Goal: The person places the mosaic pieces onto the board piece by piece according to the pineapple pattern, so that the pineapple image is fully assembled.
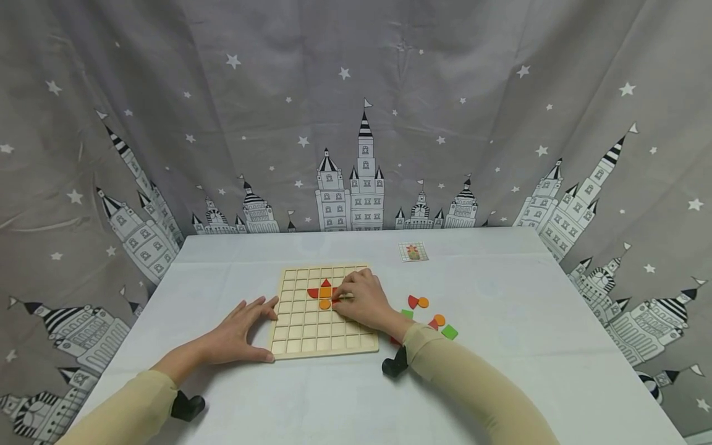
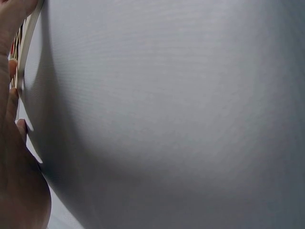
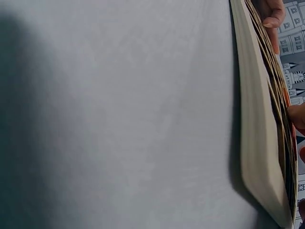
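A square wooden grid board (image 1: 311,347) lies on the table. My left hand (image 1: 239,335) rests beside its left edge, thumb and fingers spread, touching the frame; the left wrist view has this hand (image 2: 24,191) along the board's rim (image 2: 29,40). Over the upper right part of the grid, my right hand (image 1: 364,300) pinches a small red piece (image 1: 335,301), mostly covered by the fingers. Left of those fingertips sit a red triangle (image 1: 326,283), an orange square (image 1: 325,292), a red quarter circle (image 1: 313,293) and an orange circle (image 1: 325,305).
Right of the board lie loose pieces, among them a green square (image 1: 450,332), an orange circle (image 1: 423,302) and a red quarter circle (image 1: 412,301); my right forearm partly hides others. A small picture card (image 1: 413,252) lies farther back. Behind the white table (image 1: 500,290) hangs a grey castle-print curtain (image 1: 267,80).
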A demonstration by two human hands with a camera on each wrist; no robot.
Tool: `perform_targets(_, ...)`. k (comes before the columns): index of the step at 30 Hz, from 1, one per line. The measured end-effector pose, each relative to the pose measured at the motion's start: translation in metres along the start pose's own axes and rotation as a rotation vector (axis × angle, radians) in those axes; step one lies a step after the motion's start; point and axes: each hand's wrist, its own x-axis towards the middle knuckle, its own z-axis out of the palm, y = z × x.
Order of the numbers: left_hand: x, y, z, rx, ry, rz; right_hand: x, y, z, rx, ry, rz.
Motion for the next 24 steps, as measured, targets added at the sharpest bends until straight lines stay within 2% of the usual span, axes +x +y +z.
perform_targets(4,0.000,-0.001,0.001,0.001,-0.002,-0.006,0.000,-0.001,-0.005,-0.001,-0.005,-0.008)
perform_targets(12,-0.002,-0.001,0.000,-0.011,-0.002,-0.008,-0.006,0.000,-0.030,0.041,-0.004,0.002)
perform_targets(19,-0.003,-0.001,-0.001,-0.030,0.012,0.042,-0.018,0.014,-0.046,0.057,0.025,0.010)
perform_targets(24,-0.002,-0.002,0.000,-0.018,0.013,0.033,-0.029,0.027,-0.057,0.066,0.024,0.020)
